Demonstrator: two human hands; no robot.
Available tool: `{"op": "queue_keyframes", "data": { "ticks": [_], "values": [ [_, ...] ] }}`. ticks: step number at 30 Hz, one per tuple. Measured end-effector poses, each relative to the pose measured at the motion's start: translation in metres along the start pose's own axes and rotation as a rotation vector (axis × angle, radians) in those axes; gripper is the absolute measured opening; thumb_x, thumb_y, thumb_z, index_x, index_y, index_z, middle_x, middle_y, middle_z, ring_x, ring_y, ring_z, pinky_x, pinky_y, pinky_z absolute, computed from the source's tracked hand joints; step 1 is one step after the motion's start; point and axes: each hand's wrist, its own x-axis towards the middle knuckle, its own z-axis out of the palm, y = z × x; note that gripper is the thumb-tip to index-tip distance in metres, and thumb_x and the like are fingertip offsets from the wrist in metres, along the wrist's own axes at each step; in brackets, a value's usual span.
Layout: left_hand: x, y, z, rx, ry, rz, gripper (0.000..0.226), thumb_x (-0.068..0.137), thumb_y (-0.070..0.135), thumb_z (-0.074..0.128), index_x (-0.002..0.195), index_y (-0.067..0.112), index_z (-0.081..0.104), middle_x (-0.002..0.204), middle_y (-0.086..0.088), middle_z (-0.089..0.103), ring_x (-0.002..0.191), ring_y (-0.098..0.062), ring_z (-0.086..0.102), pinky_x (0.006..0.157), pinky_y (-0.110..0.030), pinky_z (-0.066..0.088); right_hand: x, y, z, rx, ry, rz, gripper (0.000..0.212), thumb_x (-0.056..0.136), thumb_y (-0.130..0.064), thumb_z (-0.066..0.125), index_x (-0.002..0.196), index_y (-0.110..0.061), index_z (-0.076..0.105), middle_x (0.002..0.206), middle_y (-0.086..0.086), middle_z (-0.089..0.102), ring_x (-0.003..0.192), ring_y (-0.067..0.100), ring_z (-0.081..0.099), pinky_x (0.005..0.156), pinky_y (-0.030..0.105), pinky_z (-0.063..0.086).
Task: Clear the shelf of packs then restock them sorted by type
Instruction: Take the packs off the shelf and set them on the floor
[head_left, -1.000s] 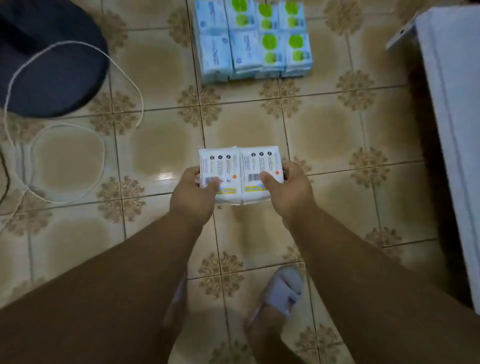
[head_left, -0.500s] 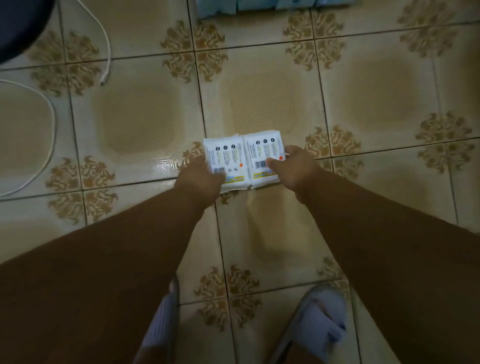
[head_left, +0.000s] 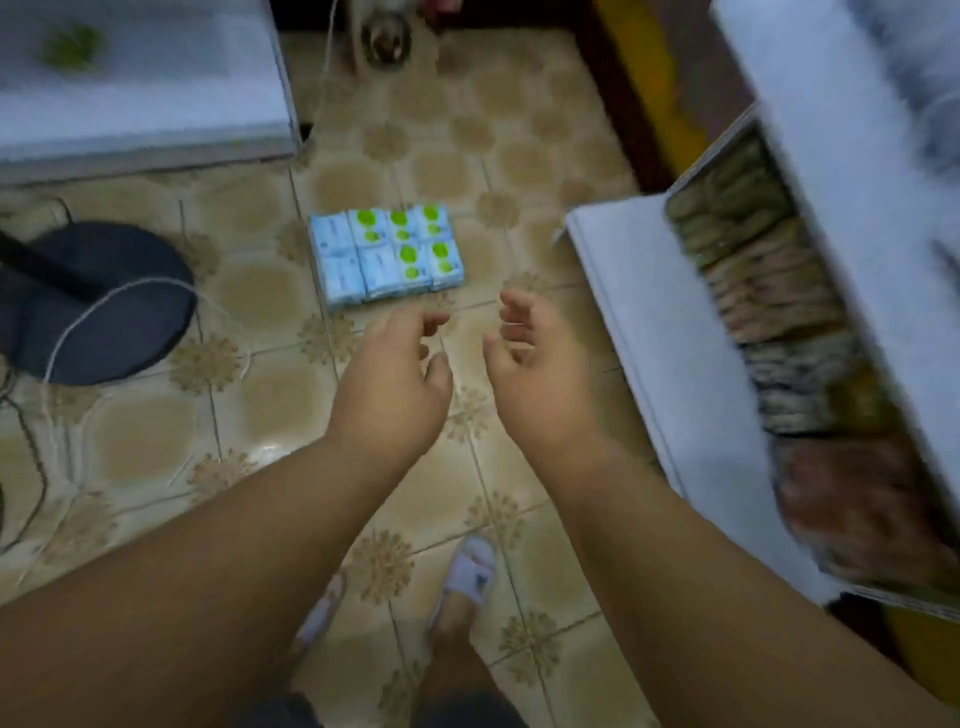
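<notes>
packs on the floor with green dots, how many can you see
5 green-dot packs, all in the block on the floor tiles ahead of the empty hands: three in the far row's right side, two in the near row's right side. More may lie hidden beneath.

Just the one head cam here, and it looked forward and steeply down at the tiled floor (head_left: 270, 395) from standing height. Both hands sat close up in the middle, the left hand (head_left: 392, 384) and right hand (head_left: 537, 374), with the shelf (head_left: 675, 332) crowding the right edge pretty blurry.
</notes>
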Motion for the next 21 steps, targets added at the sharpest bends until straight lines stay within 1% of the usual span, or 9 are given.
{"op": "queue_keyframes", "data": {
  "ticks": [2, 4, 8, 11, 14, 15, 17, 18, 21],
  "values": [
    [0.001, 0.084, -0.037, -0.048, -0.009, 0.212, 0.032, 0.090, 0.013, 0.059, 0.119, 0.025, 0.059, 0.112, 0.009, 0.054, 0.093, -0.009, 0.056, 0.087, -0.033, 0.050, -0.018, -0.066, -0.071, -0.013, 0.133, -0.087, 0.039, 0.091, -0.020, 0.061, 0.129, -0.026, 0.053, 0.118, -0.010, 0.061, 0.102, 0.005, 0.060, 0.092, 0.032, 0.052],
    [-0.004, 0.154, -0.066, -0.079, -0.032, 0.401, 0.030, 0.089, 0.012, 0.060, 0.116, 0.025, 0.061, 0.103, 0.014, 0.052, 0.091, -0.007, 0.054, 0.085, -0.029, 0.048, -0.040, -0.117, -0.129, -0.026, 0.251, -0.147, 0.043, 0.092, -0.022, 0.062, 0.133, -0.026, 0.051, 0.121, -0.009, 0.059, 0.101, 0.003, 0.059, 0.090, 0.027, 0.051],
    [-0.029, 0.263, -0.095, -0.089, -0.049, 0.700, 0.027, 0.087, 0.012, 0.059, 0.110, 0.027, 0.060, 0.104, 0.011, 0.055, 0.089, -0.007, 0.055, 0.078, -0.028, 0.049, -0.091, -0.176, -0.214, -0.001, 0.510, -0.196, 0.041, 0.092, -0.024, 0.065, 0.130, -0.028, 0.051, 0.118, -0.010, 0.058, 0.097, 0.004, 0.061, 0.088, 0.032, 0.055],
    [-0.060, 0.321, -0.099, -0.106, -0.092, 0.869, 0.027, 0.091, 0.015, 0.058, 0.116, 0.024, 0.059, 0.106, 0.010, 0.054, 0.093, -0.009, 0.055, 0.080, -0.025, 0.045, -0.127, -0.194, -0.266, 0.022, 0.670, -0.215, 0.040, 0.091, -0.022, 0.065, 0.127, -0.030, 0.052, 0.115, -0.011, 0.058, 0.095, 0.008, 0.061, 0.088, 0.036, 0.055],
    [-0.090, 0.371, -0.089, -0.133, -0.109, 0.972, 0.025, 0.092, 0.019, 0.057, 0.116, 0.028, 0.057, 0.108, 0.013, 0.054, 0.093, -0.006, 0.055, 0.078, -0.023, 0.046, -0.156, -0.199, -0.317, 0.019, 0.803, -0.224, 0.037, 0.090, -0.021, 0.065, 0.124, -0.031, 0.054, 0.113, -0.010, 0.058, 0.093, 0.007, 0.061, 0.086, 0.036, 0.055],
    [-0.098, 0.387, -0.081, -0.149, -0.128, 0.991, 0.025, 0.093, 0.019, 0.057, 0.116, 0.029, 0.057, 0.108, 0.013, 0.054, 0.091, -0.004, 0.055, 0.075, -0.019, 0.045, -0.164, -0.198, -0.334, 0.019, 0.837, -0.227, 0.038, 0.090, -0.021, 0.065, 0.125, -0.030, 0.054, 0.113, -0.010, 0.058, 0.092, 0.006, 0.060, 0.084, 0.035, 0.055],
    [-0.113, 0.418, -0.062, -0.170, -0.157, 1.031, 0.024, 0.094, 0.021, 0.057, 0.116, 0.030, 0.056, 0.108, 0.015, 0.054, 0.089, -0.001, 0.055, 0.069, -0.010, 0.040, -0.176, -0.193, -0.367, 0.016, 0.892, -0.234, 0.038, 0.091, -0.021, 0.065, 0.125, -0.030, 0.054, 0.111, -0.011, 0.058, 0.091, 0.007, 0.060, 0.079, 0.026, 0.053],
    [-0.121, 0.434, -0.052, -0.186, -0.170, 1.048, 0.024, 0.094, 0.022, 0.057, 0.117, 0.030, 0.056, 0.108, 0.015, 0.055, 0.089, 0.000, 0.055, 0.069, -0.010, 0.040, -0.180, -0.190, -0.384, 0.016, 0.913, -0.237, 0.037, 0.091, -0.021, 0.066, 0.125, -0.030, 0.054, 0.110, -0.012, 0.058, 0.091, 0.007, 0.060, 0.077, 0.023, 0.050],
    [-0.141, 0.479, -0.018, -0.249, -0.218, 1.068, 0.024, 0.094, 0.022, 0.057, 0.117, 0.029, 0.056, 0.108, 0.012, 0.057, 0.085, 0.001, 0.056, 0.072, -0.024, 0.048, -0.190, -0.177, -0.433, -0.003, 0.954, -0.237, 0.037, 0.091, -0.022, 0.065, 0.125, -0.030, 0.053, 0.111, -0.011, 0.057, 0.092, 0.005, 0.059, 0.077, 0.021, 0.049]
  ]
}}
